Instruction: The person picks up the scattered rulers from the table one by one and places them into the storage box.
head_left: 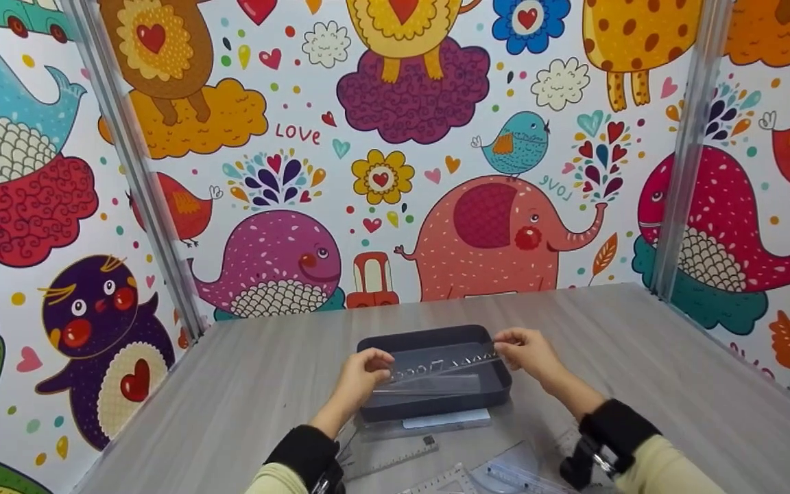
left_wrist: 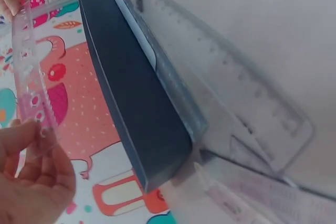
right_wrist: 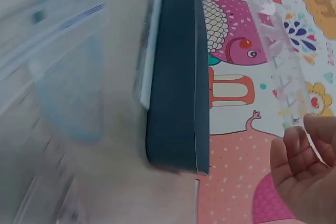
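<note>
A clear plastic stencil ruler (head_left: 444, 366) with cut-out shapes spans between both hands over a dark grey tray (head_left: 436, 406). My left hand (head_left: 362, 377) pinches its left end between thumb and fingers. At the opposite end, my right hand (head_left: 531, 353) grips it the same way. Both wrist views show the stencil ruler (left_wrist: 30, 77) raised above the tray's side wall (right_wrist: 177, 93). Another clear strip (head_left: 429, 385), like a ruler, lies inside the tray beneath it.
In front of the tray lie a clear flat case with a pale label (head_left: 446, 418), a transparent ruler (head_left: 395, 460), a set square (head_left: 446, 480) and a bluish protractor (head_left: 508, 461). Cartoon-printed walls (head_left: 381, 103) with metal posts (head_left: 690, 151) enclose the grey table (head_left: 265, 384).
</note>
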`<state>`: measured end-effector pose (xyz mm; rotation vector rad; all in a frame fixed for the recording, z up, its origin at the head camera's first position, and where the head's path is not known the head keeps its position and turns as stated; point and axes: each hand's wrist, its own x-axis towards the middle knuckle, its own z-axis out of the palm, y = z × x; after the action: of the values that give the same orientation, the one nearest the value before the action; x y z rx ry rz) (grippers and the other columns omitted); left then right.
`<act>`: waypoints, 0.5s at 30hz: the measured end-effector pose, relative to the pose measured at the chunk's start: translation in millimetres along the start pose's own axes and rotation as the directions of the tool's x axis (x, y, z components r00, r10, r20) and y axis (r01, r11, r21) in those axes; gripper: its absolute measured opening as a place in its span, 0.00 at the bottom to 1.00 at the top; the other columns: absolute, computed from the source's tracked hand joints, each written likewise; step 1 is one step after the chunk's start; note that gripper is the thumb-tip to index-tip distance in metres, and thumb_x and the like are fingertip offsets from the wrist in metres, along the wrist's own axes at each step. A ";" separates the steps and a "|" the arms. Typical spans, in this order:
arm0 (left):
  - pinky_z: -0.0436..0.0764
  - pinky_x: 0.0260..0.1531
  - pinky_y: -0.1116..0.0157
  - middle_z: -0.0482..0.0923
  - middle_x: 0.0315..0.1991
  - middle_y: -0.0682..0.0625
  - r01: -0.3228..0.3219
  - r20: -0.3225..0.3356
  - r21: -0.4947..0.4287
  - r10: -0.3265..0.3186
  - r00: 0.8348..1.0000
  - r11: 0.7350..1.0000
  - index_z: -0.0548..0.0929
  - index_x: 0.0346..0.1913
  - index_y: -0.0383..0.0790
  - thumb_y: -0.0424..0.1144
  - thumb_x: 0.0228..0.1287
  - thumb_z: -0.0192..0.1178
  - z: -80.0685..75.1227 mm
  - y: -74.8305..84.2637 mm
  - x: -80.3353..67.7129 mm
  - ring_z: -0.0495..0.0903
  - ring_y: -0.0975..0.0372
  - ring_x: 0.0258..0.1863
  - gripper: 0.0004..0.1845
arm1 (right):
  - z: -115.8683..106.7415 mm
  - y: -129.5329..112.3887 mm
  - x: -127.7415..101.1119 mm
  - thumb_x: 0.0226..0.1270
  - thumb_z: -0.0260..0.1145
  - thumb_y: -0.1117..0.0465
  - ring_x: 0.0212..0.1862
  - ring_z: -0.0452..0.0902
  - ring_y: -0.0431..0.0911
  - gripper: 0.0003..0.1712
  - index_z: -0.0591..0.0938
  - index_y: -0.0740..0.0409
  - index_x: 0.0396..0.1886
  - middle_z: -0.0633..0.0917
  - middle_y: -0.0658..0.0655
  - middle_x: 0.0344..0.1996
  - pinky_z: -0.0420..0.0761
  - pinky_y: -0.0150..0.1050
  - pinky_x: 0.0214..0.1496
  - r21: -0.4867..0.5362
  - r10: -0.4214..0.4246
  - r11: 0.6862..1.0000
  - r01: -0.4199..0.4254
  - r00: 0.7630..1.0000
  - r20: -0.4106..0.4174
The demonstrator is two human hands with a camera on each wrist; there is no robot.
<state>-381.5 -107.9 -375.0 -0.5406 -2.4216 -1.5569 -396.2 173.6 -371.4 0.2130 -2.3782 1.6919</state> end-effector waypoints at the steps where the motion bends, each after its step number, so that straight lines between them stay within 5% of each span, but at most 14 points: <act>1: 0.73 0.28 0.66 0.75 0.30 0.40 0.024 -0.023 -0.014 -0.024 0.999 1.000 0.75 0.34 0.29 0.23 0.47 0.54 1.0 -2.0 3.1 0.74 0.59 0.29 0.09 | 2.4 0.5 3.9 0.52 0.58 0.66 0.22 0.67 0.41 0.11 0.76 0.68 0.35 0.73 0.51 0.20 0.71 0.34 0.25 0.027 0.035 0.999 -0.034 0.999 -0.003; 5: 0.72 0.23 0.68 0.74 0.28 0.43 0.151 -0.113 -0.055 -0.156 0.981 0.987 0.75 0.34 0.29 0.23 0.45 0.54 6.8 -7.5 15.7 0.72 0.63 0.25 0.09 | 10.7 1.6 17.9 0.52 0.57 0.68 0.21 0.65 0.40 0.11 0.75 0.70 0.35 0.72 0.50 0.18 0.69 0.32 0.23 0.105 0.115 0.988 -0.113 0.993 -0.015; 10: 0.72 0.18 0.67 0.74 0.30 0.42 0.298 -0.179 -0.106 -0.313 0.933 0.949 0.75 0.35 0.30 0.21 0.45 0.49 11.4 -12.0 31.1 0.70 0.63 0.22 0.11 | 25.1 1.3 33.9 0.52 0.56 0.71 0.23 0.69 0.41 0.11 0.75 0.72 0.36 0.75 0.54 0.21 0.71 0.33 0.22 0.117 0.180 0.979 -0.169 0.980 -0.085; 13: 0.73 0.17 0.65 0.74 0.31 0.41 0.353 -0.198 -0.058 -0.357 0.913 0.934 0.76 0.35 0.31 0.21 0.45 0.46 13.6 -12.7 35.7 0.70 0.62 0.23 0.13 | 33.2 20.1 53.3 0.51 0.52 0.75 0.24 0.71 0.43 0.12 0.76 0.70 0.36 0.77 0.58 0.25 0.74 0.36 0.24 0.105 0.149 0.984 -0.141 0.986 -0.073; 15: 0.74 0.20 0.64 0.74 0.32 0.42 0.380 -0.208 0.026 -0.367 0.907 0.924 0.76 0.35 0.32 0.22 0.45 0.48 18.2 -16.9 38.9 0.71 0.60 0.25 0.13 | 38.4 68.8 86.0 0.50 0.55 0.72 0.24 0.72 0.43 0.10 0.77 0.67 0.33 0.77 0.58 0.25 0.75 0.37 0.22 0.120 0.096 0.988 -0.094 0.995 -0.014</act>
<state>-423.5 -90.3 -382.3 0.1034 -2.5089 -1.5671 -499.4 160.5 -424.4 0.1034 -2.3097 1.8720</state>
